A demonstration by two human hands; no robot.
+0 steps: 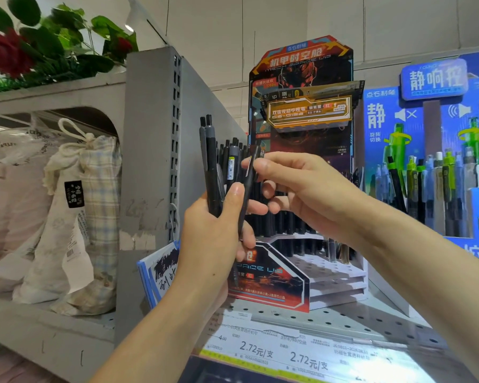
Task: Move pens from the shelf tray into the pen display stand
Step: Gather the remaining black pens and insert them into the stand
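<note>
We face the pen display stand (302, 172) on the shelf. In front of it, our left hand (219, 233) grips a bunch of black pens (215, 172) upright. Our right hand (302, 186) pinches one black pen (248, 189) from that bunch.

Two hands, left (216, 230) and right (302, 189), are working before one pen display stand (302, 150); two price labels (282, 355) are showing below it.

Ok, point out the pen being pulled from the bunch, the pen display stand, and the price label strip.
single pen (246, 194), head view, mid barrel.
pen display stand (302, 70), head view, printed header card.
price label strip (260, 351), head view, left price tag.
</note>
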